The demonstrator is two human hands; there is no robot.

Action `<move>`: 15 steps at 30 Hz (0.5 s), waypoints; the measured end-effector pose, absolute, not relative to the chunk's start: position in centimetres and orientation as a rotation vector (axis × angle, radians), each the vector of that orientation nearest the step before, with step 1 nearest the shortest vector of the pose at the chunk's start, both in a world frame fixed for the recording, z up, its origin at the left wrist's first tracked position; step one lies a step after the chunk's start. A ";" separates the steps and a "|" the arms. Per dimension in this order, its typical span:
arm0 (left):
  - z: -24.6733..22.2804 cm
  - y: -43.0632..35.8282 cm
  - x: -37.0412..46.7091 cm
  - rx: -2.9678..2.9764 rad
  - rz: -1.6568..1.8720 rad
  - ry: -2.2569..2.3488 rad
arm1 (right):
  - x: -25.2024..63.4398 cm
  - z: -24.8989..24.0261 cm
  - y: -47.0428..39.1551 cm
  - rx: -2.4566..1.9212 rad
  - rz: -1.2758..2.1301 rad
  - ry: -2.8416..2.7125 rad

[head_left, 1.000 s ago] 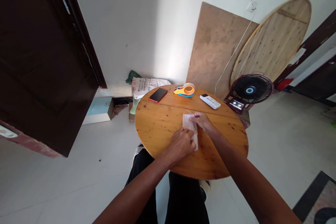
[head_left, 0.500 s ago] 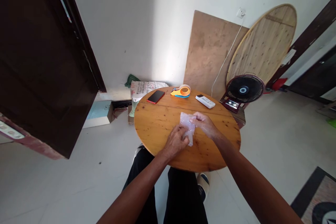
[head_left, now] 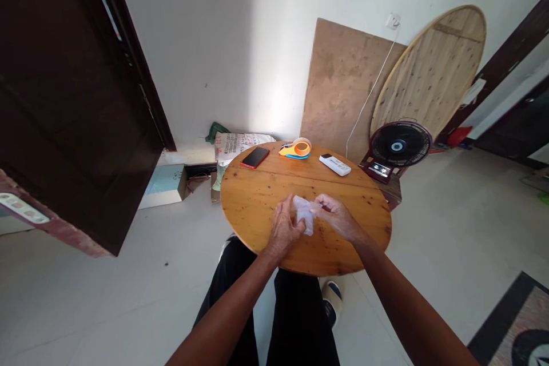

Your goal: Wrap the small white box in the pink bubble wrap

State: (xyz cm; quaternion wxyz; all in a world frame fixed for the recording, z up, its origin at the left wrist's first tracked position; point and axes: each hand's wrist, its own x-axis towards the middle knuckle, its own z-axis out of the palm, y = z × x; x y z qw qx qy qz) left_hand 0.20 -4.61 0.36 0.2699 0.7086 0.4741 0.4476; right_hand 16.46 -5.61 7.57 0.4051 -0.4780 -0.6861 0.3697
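A dark wooden door [head_left: 77, 97] fills the left of the view, swung out over the pale floor. At its foot, by the wall, sits a light blue box [head_left: 163, 183], and just right of it a printed sack [head_left: 235, 143] leans against the wall, close behind the far left edge of the round wooden table [head_left: 253, 200].

On the table, near its far left edge, lies a red phone [head_left: 254, 157]. Right of it, at the far edge, stands an orange and blue tape dispenser [head_left: 295, 149], and further right, toward the far right edge, a white remote control [head_left: 335, 165].

At the middle of the surface, slightly toward the near edge, the left hand [head_left: 283, 229] has its fingers curled around the left side of a small crumpled clear plastic bag [head_left: 303, 214], gripping it. The bag is bunched up between both hands, and whether it rests on the wood or hangs just above it cannot be told. The right hand [head_left: 337, 216] pinches the bag's right side between thumb and fingers, closed on it.

Beyond the table's right edge a black fan [head_left: 400, 146] stands on the floor. Behind it a plywood board [head_left: 338, 80] and a round wooden tabletop [head_left: 433, 68] lean on the white wall
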 end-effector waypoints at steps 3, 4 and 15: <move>0.2 -4.2 0.1 1.910 1.202 1.198 | 16.5 7.2 -6.3 -1.171 0.920 -1.743; 0.0 -4.1 0.0 1.905 1.215 1.172 | 16.6 7.0 -6.5 -1.161 0.904 -1.750; -0.4 -3.7 -0.3 1.916 1.297 1.005 | 15.8 5.1 -8.8 -1.224 0.696 -1.864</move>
